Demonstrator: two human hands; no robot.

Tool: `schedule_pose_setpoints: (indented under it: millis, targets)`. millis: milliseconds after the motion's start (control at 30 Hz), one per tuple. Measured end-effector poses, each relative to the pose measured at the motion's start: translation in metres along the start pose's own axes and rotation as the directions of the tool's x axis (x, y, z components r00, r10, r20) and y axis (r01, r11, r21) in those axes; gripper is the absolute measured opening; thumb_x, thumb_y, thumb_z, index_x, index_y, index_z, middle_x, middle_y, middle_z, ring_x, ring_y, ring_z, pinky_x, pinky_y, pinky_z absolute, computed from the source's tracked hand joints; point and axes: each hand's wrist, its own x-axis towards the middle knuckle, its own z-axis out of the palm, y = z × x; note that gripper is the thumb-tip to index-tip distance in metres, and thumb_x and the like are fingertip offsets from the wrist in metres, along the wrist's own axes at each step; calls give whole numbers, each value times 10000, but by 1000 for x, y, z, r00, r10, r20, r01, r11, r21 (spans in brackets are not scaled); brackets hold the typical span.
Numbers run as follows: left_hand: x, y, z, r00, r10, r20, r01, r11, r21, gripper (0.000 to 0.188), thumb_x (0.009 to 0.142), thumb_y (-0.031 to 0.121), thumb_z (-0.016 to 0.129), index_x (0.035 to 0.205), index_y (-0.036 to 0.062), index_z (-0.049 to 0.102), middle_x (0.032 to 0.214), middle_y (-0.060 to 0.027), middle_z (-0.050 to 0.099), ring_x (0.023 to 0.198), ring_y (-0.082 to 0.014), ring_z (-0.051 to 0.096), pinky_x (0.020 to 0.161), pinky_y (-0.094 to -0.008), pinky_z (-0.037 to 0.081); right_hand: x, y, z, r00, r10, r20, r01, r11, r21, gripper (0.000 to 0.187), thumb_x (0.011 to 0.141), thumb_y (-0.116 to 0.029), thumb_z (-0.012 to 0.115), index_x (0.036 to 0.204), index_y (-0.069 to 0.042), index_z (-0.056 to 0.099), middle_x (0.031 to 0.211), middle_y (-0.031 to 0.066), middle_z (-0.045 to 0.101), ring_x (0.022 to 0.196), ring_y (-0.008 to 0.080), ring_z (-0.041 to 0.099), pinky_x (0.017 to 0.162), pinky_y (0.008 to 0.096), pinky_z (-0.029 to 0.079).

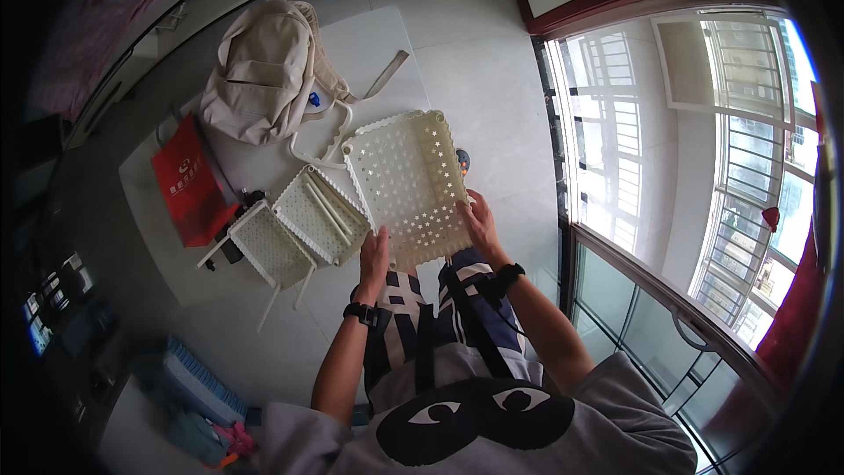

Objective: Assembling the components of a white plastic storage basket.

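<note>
A large cream plastic basket tray point(409, 180) with star-shaped holes and a scalloped rim is held up in front of my lap. My left hand point(375, 253) grips its near left corner, thumb along the rim. At the right side my right hand point(479, 222) is closed on the edge. Left of the tray lie two similar cream trays: a middle one point(297, 198) with pale rods point(327, 209) in it, and an outer one point(271, 251) with rods sticking out at its corners.
A light table point(378, 40) bears a beige backpack point(264, 79) with loose straps, and a red bag point(189, 185). A small blue object point(315, 99) lies by the backpack. To my right stands a glass sliding door point(633, 299). A blue basket point(198, 378) is at lower left.
</note>
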Motion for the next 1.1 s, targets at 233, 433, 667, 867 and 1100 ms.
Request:
schedule_pose_setpoints:
  millis: [233,433,667,867,1100]
  targets:
    - [-5,5,12,1000,-14,-18,13,998,-56,639,971,490,327,1176,-90,499,1105,-217,566,1062,-309,525,924,-363,384,-8,33,0,997,81,1,-81,997,5,371,913,-346,524,905,21,577,744,21,503,719,108,461,658,275,402]
    - [-4,19,22,993,-61,-106,26,951,-307,632,975,467,344,1235,-95,471,1230,-171,538,1110,-240,518,950,-330,379,4,38,9,994,42,-98,-52,993,-102,404,914,-339,495,909,51,600,701,45,583,690,128,547,628,294,444]
    - [-7,42,34,964,-108,-245,50,972,-229,643,944,513,401,1054,-96,578,992,-146,629,910,-230,586,818,-338,450,2,22,14,961,-120,-251,64,974,-218,349,900,-302,536,841,41,570,696,224,554,638,343,541,606,392,433]
    - [0,33,28,932,-42,-359,49,999,9,685,917,545,437,983,-115,607,915,-190,648,858,-260,601,796,-363,456,-2,11,18,965,-44,-258,-6,982,-189,387,870,-362,554,807,18,588,726,247,596,713,423,581,641,444,453]
    - [-4,36,32,940,-31,-339,43,999,27,695,932,527,410,1110,-129,552,1065,-202,619,963,-267,584,862,-355,438,-6,16,13,972,-46,-232,-11,971,-237,369,869,-332,575,934,31,589,798,261,612,889,410,575,773,445,458]
